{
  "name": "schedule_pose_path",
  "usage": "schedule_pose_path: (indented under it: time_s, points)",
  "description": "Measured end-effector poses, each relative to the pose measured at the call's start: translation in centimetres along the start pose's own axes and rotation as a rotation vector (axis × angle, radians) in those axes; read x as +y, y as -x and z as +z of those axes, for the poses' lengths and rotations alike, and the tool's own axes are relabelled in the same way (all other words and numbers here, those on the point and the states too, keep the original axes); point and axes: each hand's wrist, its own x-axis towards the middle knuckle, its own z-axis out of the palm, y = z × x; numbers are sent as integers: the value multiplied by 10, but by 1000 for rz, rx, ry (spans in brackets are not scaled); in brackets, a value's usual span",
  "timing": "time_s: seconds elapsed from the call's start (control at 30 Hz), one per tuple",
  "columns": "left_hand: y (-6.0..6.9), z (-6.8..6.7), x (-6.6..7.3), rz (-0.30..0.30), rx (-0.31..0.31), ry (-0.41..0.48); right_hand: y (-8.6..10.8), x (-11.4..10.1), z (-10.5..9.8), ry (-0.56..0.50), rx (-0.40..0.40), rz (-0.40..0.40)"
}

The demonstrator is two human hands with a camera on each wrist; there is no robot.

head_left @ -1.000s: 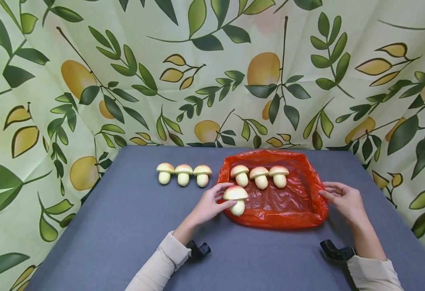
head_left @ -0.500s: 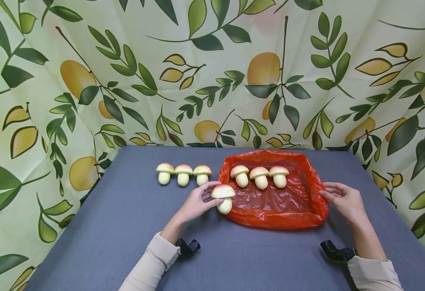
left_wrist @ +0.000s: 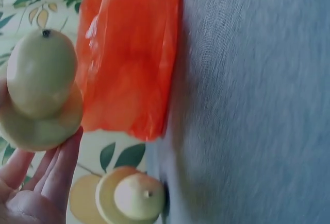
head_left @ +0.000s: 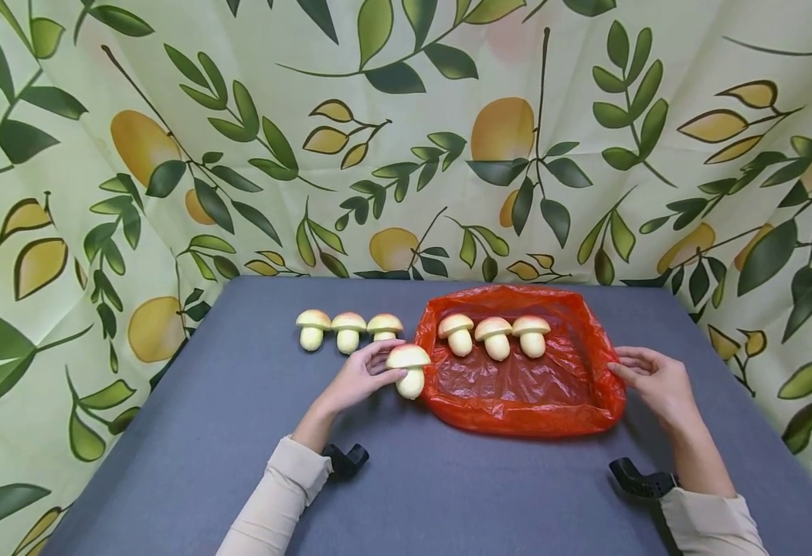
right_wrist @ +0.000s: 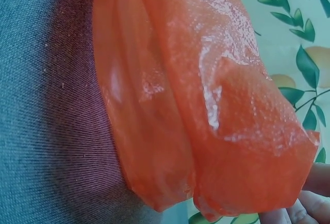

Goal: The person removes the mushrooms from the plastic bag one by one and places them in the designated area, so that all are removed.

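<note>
My left hand (head_left: 360, 380) holds a toy mushroom (head_left: 409, 372) with a pale stem and pink-tinged cap, just outside the left rim of an open red plastic bag (head_left: 517, 421). In the left wrist view the mushroom (left_wrist: 41, 74) sits between thumb and fingers, stem end towards the camera. Three similar mushrooms (head_left: 494, 340) lie in a row inside the bag, along its back. With thumb and fingers, my right hand (head_left: 658, 384) pinches the bag's right rim; in the right wrist view only some fingertips (right_wrist: 309, 206) show behind the red plastic (right_wrist: 242, 157).
Left of the bag, three more mushrooms (head_left: 348, 330) stand in a row on the grey-blue tabletop (head_left: 489, 494); the held mushroom's hand partly covers the rightmost one. A leaf-and-fruit patterned cloth (head_left: 406, 139) hangs behind the table.
My left hand has carried its mushroom leftwards, from over the bag's front left corner to beside the bag. The right hand stays at the right rim.
</note>
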Motion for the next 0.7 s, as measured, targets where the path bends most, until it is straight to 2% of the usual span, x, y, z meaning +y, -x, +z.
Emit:
schedule_pose_path:
  time_s: [0.17, 0.3, 0.43, 0.7]
  points:
    - [2, -13, -6, -22, -17, 11, -1, -2, 1, 7, -5, 15]
    - [3, -21, -9, -13, -38, -6, -1, -2, 2, 6, -6, 20]
    - [4, -27, -11, -6, -41, -73, -1, -1, 1, 7, -5, 17]
    - [6, -34, -17, -35, -58, -149, -2, -1, 1, 4, -7, 12]
